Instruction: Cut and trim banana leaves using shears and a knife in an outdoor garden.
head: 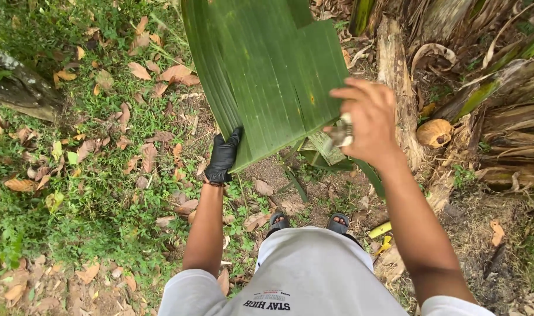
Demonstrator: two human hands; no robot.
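1. The left hand [223, 157], in a black glove, is clamped on the lower left edge of a large green banana leaf [267, 70] that fills the upper middle of the frame, its fingers wrapped over the leaf's rim.
2. The right hand [366, 117], bare, sits at the leaf's right edge with its fingers closed around a small blurred object [341, 133]; it looks like a handle or short tool, but the blur hides what it is.
3. The leaf hangs from the top of the frame down toward the centre, above a patch of bare soil [273, 175] and the person's two sandalled feet [308, 223].
4. Risks, as a judgement: the leaf already shows a split near its upper right, so a hard pull from the gloved hand could tear it further along the ribs. If the blurred object is a blade, the bare right hand and the gloved fingers are near enough to be nicked. The leaf litter underfoot could let a foot slip.
5. Count: one banana leaf in hand, two hands, one glove, two sandals, one banana trunk cluster [489, 88] at the right, and many dry brown leaves [139, 71] scattered over the grass at the left.
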